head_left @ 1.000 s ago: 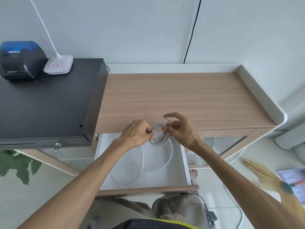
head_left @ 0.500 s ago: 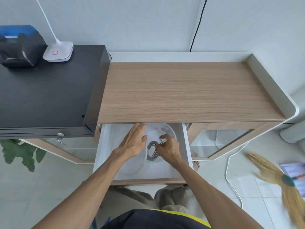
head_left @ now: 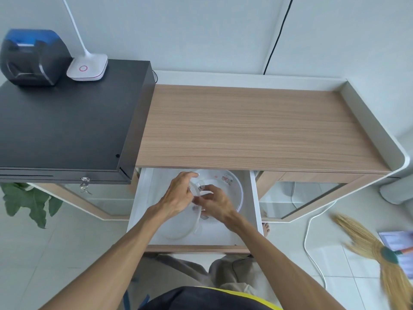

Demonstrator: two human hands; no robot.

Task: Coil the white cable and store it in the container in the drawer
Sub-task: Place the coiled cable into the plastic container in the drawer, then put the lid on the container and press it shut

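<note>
A: Head view: where is the white cable (head_left: 197, 222)?
B: Directly beneath both hands, over the container (head_left: 237, 186) in the drawer (head_left: 143, 198)

A: Grips?
B: Left hand (head_left: 178, 196) and right hand (head_left: 215, 203) curl loosely together; pinch cannot be told, long axis hidden

Both hands, left (head_left: 178, 195) and right (head_left: 213, 203), meet over the clear container (head_left: 234, 189) inside the open drawer (head_left: 143, 198)

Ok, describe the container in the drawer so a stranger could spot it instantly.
Below the wooden desktop a white drawer stands open. The container lies inside, under both hands: a round, clear bowl with small printed figures near its far rim, the only dish there.
</note>
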